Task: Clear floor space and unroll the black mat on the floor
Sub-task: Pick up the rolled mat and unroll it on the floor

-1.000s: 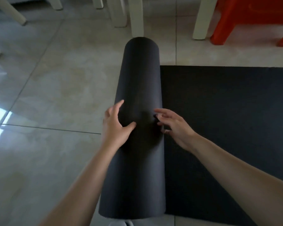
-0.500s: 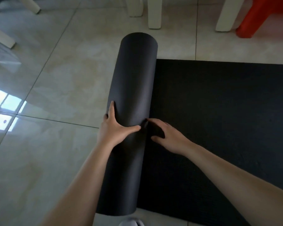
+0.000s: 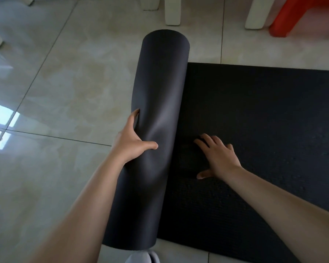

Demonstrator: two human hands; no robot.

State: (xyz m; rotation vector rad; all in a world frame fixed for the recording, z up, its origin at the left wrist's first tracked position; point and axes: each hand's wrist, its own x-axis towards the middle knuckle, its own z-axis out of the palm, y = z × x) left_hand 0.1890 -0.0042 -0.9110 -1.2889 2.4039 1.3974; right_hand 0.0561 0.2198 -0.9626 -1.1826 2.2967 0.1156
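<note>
The shiny pale tile floor fills most of the view. On it lies a soft black mat with a bumpy top. The right part of the mat is flat on the floor and runs off the right side of the view. The rolled-up part is a long, smooth, dark tube. It sits at the left edge of the flat part and points away from the person.

A bright red plastic chair stands at the far right on the bare floor, past the mat. Beside it are thick white plastic legs of other seats.

The left hand rests on the left side of the tube. Its fingers lie straight along the side and its thumb reaches across the top. It pushes and does not grab. The right hand lies flat on the flat part, just beside the tube, with fingers spread out and nothing held.
</note>
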